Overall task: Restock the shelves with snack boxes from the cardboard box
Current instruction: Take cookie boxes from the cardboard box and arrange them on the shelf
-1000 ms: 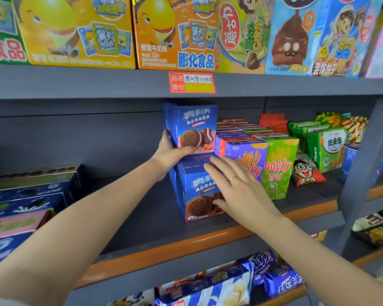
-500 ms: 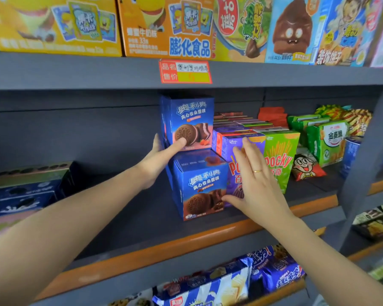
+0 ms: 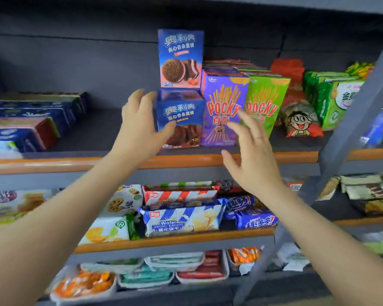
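Observation:
Two blue Oreo boxes stand stacked on the grey shelf: the upper box sits on the lower box. My left hand hovers just left of and in front of the lower box, fingers spread, holding nothing. My right hand is in front of the purple Pocky box, fingers apart and empty. The cardboard box is out of view.
A green Pocky box and bagged snacks fill the shelf to the right. Flat boxes are stacked at the left. A grey upright post crosses the right side. Wafer packs lie on the shelf below.
Both hands have come off the Oreo boxes and drawn back toward me, fingers spread. The view has tilted downward, showing the lower shelves.

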`<act>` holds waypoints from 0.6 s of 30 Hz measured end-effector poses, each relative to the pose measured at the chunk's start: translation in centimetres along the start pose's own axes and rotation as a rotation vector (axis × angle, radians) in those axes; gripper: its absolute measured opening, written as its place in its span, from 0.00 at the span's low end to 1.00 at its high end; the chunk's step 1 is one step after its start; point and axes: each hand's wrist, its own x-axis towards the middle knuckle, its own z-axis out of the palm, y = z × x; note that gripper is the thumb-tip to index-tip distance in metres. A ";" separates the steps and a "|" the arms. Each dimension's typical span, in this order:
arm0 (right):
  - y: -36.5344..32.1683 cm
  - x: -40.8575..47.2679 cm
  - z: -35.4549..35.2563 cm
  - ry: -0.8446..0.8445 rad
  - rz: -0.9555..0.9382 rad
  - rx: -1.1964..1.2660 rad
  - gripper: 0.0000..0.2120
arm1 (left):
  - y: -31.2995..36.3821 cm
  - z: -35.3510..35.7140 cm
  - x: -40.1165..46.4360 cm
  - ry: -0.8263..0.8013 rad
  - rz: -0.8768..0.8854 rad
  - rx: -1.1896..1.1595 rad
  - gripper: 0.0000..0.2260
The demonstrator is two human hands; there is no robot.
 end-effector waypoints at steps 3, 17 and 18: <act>1.5 -3.0 -1.3 -0.090 -0.040 0.029 0.21 | 0.9 1.4 -0.6 0.025 -0.121 -0.055 0.33; 0.7 -0.6 -1.9 -0.242 -0.097 0.013 0.22 | 0.4 3.0 1.1 -0.115 -0.377 -0.047 0.21; 0.6 -1.1 -1.9 -0.228 -0.107 0.015 0.20 | 0.6 2.8 0.4 -0.072 -0.312 -0.032 0.23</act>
